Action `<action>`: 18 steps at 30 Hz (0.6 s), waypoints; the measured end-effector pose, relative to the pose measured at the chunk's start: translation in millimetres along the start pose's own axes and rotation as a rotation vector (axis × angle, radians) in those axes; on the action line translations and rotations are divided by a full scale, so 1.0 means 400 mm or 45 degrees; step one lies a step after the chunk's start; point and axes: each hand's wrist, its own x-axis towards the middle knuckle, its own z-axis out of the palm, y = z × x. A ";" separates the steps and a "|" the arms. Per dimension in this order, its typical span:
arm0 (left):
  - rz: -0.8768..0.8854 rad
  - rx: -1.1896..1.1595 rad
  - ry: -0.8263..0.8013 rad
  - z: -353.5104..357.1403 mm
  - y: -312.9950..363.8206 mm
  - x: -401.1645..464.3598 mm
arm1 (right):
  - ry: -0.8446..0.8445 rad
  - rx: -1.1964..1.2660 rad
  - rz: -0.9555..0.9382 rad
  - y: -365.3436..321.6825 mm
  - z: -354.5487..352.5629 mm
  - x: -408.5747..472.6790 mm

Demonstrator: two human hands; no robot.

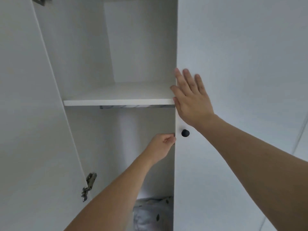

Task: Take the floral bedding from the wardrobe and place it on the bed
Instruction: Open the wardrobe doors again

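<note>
A white wardrobe stands before me with its left door [30, 114] swung open and its right door [233, 80] shut. Pale bedding with dark spots [155, 212] lies low inside, partly hidden behind my left forearm and the right door. My left hand [162, 144] is curled around the inner edge of the right door, just left of the black round knob [185, 133]. My right hand [191, 97] lies flat on the front of that door above the knob, fingers spread.
A white shelf [116, 102] crosses the open compartment at mid height, nothing visible on it. A metal hinge [89, 185] sits on the left door's inner edge. The wardrobe's back panel [126, 47] is bare.
</note>
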 end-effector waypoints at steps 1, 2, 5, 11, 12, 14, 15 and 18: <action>-0.019 -0.080 -0.041 0.000 -0.011 0.008 | -0.005 -0.011 0.018 -0.004 -0.002 -0.005; -0.040 -0.136 -0.077 0.000 -0.011 0.010 | -0.007 -0.019 0.037 -0.007 -0.004 -0.009; -0.070 -0.172 -0.086 0.003 -0.009 0.020 | -0.003 -0.038 0.079 -0.021 -0.015 -0.024; -0.028 -0.256 -0.034 0.015 0.000 -0.026 | -0.035 -0.081 0.107 -0.042 -0.069 -0.049; -0.019 -0.252 -0.031 0.016 0.004 -0.034 | -0.044 -0.079 0.111 -0.044 -0.078 -0.053; -0.009 -0.236 -0.041 0.017 0.016 -0.057 | -0.060 -0.086 0.120 -0.050 -0.105 -0.063; -0.006 -0.232 -0.048 0.017 0.023 -0.071 | -0.064 -0.092 0.126 -0.054 -0.120 -0.071; 0.001 -0.247 -0.088 0.016 0.051 -0.122 | -0.062 -0.113 0.147 -0.067 -0.169 -0.101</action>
